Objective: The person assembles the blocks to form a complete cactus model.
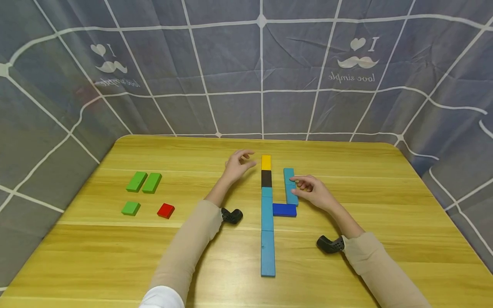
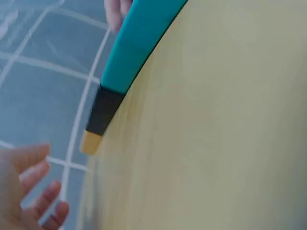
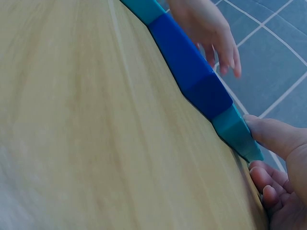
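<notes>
A straight column of blocks runs down the table: a yellow block (image 1: 266, 162), a dark brown block (image 1: 266, 179), a short light-blue block (image 1: 267, 192) and two longer light-blue blocks (image 1: 267, 214). A dark-blue block (image 1: 284, 210) juts right from it, and two light-blue blocks (image 1: 289, 176) stand in line above its right end. My right hand (image 1: 313, 192) touches these two with index finger and thumb, its other fingers bent. Left of the yellow block, my left hand (image 1: 239, 166) hovers with loosely bent fingers, holding nothing; the left wrist view shows the same hand (image 2: 29, 191) apart from the blocks.
To the left lie two long green blocks (image 1: 136, 182), a smaller green block (image 1: 131, 208) and a red block (image 1: 166, 210). Behind the wooden table (image 1: 96, 256) hangs a grey curtain (image 1: 231, 60) with white lines. Black wrist devices (image 1: 330, 244) sit by both sleeves.
</notes>
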### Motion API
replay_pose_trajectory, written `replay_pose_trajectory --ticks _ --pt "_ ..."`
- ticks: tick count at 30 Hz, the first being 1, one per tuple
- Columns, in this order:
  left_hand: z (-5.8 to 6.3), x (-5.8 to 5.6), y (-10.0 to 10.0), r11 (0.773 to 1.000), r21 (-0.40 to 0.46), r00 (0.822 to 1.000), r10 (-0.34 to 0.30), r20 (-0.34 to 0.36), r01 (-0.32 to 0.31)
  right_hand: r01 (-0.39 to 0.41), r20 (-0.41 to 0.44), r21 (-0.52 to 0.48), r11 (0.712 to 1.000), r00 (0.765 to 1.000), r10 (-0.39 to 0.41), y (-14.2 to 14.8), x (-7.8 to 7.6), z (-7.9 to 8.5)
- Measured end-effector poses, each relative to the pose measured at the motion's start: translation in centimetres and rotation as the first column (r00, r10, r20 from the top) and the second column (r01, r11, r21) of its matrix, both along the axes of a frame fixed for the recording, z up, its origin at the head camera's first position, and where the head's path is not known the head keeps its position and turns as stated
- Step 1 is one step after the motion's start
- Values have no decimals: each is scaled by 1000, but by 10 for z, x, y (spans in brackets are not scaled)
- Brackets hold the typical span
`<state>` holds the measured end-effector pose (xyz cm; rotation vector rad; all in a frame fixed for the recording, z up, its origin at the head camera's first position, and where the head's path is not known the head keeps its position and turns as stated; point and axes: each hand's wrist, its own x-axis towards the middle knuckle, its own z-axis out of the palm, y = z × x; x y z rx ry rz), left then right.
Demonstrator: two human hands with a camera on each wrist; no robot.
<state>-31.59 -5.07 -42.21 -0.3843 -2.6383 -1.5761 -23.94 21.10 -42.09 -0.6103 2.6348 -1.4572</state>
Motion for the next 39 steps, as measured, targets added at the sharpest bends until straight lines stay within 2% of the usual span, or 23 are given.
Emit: replay_pose_trajectory --ticks 3,11,14,17,19,22,25,28,34,39 --pt "7 15 -7 1000 15 1000 16 2 -16 4 6 14 1000 1000 -4 -4 6 11" --pt "19 60 -45 998 65 1000 14 -16 -13 11 29 18 1000 1000 -11 -6 9 16" --pt "23 76 -64 999 38 999 29 -46 -27 9 33 14 1000 999 -10 -5 9 14" --pt "25 90 -84 999 -24 997 39 -67 -41 15 34 15 1000 999 -15 -5 8 13" --pt "27 98 -99 997 -68 997 24 -69 -28 17 35 13 1000 999 -18 -5 8 14" --pt "27 106 -124 987 -158 997 -35 -68 24 18 31 12 1000 999 -18 -5 8 14" --pt "26 112 -149 966 -240 992 -113 -61 95 17 30 13 1000 999 -17 -5 8 13" --pt "25 120 -173 945 -297 986 -161 -50 139 14 30 15 1000 999 -14 -5 8 14" --pt "21 132 -211 945 -269 980 -198 -20 185 13 31 13 1000 999 -13 -6 9 15" --pt "19 139 -228 950 -257 982 -186 -11 177 15 27 1 1000 1000 -15 -5 9 14"
